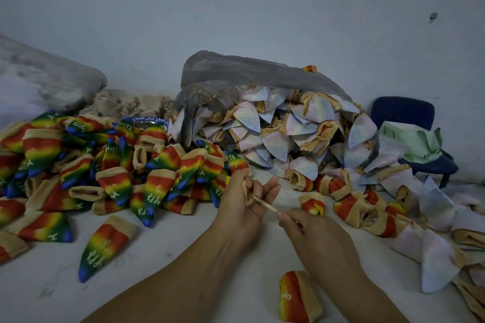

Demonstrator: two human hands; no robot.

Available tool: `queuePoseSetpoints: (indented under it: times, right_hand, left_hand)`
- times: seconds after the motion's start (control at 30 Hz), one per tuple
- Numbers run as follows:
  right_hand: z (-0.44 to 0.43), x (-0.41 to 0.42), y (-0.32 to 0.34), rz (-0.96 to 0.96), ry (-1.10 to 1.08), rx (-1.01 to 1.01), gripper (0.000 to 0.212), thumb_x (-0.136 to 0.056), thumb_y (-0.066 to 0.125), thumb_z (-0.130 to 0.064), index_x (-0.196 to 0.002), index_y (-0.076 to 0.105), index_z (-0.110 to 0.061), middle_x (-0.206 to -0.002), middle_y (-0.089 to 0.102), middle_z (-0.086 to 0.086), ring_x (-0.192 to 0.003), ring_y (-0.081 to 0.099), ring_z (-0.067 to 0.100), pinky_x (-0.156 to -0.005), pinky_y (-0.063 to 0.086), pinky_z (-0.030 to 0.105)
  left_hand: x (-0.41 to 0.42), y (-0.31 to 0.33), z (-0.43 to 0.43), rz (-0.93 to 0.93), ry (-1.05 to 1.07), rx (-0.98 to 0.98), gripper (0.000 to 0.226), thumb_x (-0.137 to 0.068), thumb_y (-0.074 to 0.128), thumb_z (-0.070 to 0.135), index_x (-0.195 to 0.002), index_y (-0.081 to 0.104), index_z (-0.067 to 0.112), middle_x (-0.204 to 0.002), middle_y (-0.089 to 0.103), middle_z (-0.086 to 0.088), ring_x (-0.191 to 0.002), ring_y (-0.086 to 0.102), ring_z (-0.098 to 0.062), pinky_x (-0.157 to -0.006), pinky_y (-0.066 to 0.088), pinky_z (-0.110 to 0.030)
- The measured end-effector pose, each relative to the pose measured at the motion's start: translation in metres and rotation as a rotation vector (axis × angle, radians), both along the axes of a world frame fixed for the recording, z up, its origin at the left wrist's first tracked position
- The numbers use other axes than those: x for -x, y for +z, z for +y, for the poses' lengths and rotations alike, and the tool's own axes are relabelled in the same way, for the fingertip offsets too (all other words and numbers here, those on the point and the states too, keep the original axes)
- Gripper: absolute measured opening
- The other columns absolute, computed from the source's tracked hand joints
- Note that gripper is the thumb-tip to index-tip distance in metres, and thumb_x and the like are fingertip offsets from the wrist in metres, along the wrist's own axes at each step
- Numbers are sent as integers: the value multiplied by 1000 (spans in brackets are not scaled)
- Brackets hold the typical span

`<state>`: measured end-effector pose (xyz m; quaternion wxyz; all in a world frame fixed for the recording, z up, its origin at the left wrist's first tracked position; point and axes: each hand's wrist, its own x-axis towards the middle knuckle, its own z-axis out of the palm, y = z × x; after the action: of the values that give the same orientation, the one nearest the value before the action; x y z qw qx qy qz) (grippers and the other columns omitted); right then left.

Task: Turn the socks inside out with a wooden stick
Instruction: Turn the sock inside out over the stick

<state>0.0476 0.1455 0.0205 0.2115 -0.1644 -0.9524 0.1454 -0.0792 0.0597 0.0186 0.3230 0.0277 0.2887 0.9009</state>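
A person's left hand (244,214) grips a bunched sock (245,189) above a white table (183,244), while the right hand (317,236) pinches a thin wooden stick (265,204) whose far end is pushed into the sock's beige cuff. To the left lies a large heap of rainbow socks (110,173), seemingly finished. To the right, many pale socks (275,128) showing their reverse side spill from a plastic bag (236,71), so roughly half the work appears left.
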Motion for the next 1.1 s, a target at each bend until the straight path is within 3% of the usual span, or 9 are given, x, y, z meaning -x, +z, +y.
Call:
queuePoseSetpoints:
  times: [0.17, 0.37, 0.53, 0.7, 0.8, 0.87, 0.93, 1.0, 1.1]
  right_hand:
    - [8, -3, 5, -52, -23, -132, 37, -95, 25, -59, -78, 44, -32, -59, 43, -7, -58, 47, 9, -45, 28, 23]
    - [9, -7, 10, -107, -73, -250, 39, -96, 21, -59, -78, 43, -32, -62, 41, -8, -62, 46, 7, -43, 23, 21]
    - [5, -5, 11, -156, -77, -216, 41, -96, 22, -58, -72, 40, -30, -62, 43, -8, -63, 48, 10, -45, 26, 22]
    - [1, -5, 10, -156, -77, -122, 46, -96, 24, -58, -61, 31, -29, -60, 41, -5, -62, 47, 13, -48, 29, 25]
    - [0, -4, 5, -102, -61, -59, 44, -96, 28, -58, -65, 44, -31, -61, 48, -5, -64, 51, 12, -49, 34, 25]
    - [0, 0, 1, -62, -38, 75, 41, -95, 33, -57, -78, 61, -31, -71, 61, -8, -72, 58, 9, -61, 48, 29]
    - [2, 3, -1, -38, -9, 259, 35, -94, 38, -54, -78, 64, -36, -81, 67, -12, -80, 60, 5, -72, 52, 32]
    - [4, 4, -1, -45, 9, 333, 30, -94, 41, -53, -72, 59, -43, -78, 64, -19, -82, 59, 1, -74, 51, 31]
    - [8, 2, 0, -68, 10, 281, 31, -95, 38, -54, -73, 57, -43, -80, 64, -19, -81, 58, 2, -72, 51, 31]
  left_hand:
    - [1, -4, 1, -19, 75, 107, 34, -96, 62, 29, -71, 58, 7, -56, 55, -7, -64, 72, -18, -61, 60, -29]
    - [5, -2, 1, 7, 204, 169, 27, -92, 66, 25, -99, 63, -1, -66, 72, -7, -67, 74, -14, -58, 58, -25]
    - [1, 1, 3, -37, 127, 89, 24, -94, 64, 22, -88, 63, -1, -58, 59, -9, -65, 73, -19, -58, 58, -27]
    - [-7, 2, 7, 32, 113, 58, 31, -98, 57, 30, -85, 57, 2, -55, 54, -9, -77, 75, -26, -62, 59, -28]
    - [-8, 3, 10, 44, 107, 41, 33, -102, 50, 32, -83, 52, 5, -52, 51, -10, -80, 75, -30, -60, 59, -29]
    - [-8, 3, 10, 60, 88, 13, 39, -103, 46, 35, -78, 50, 6, -50, 48, -9, -85, 75, -32, -60, 59, -30]
    - [-6, 2, 10, 95, 60, 8, 44, -103, 45, 39, -72, 49, 8, -49, 47, -9, -89, 74, -33, -62, 59, -30]
    - [-4, -1, 8, 157, 45, 100, 50, -101, 44, 47, -68, 51, 10, -49, 50, -9, -87, 75, -30, -60, 58, -29]
    - [-2, -6, 9, 328, 125, 402, 62, -94, 41, 61, -61, 56, 12, -50, 58, -5, -66, 72, -17, -57, 53, -24]
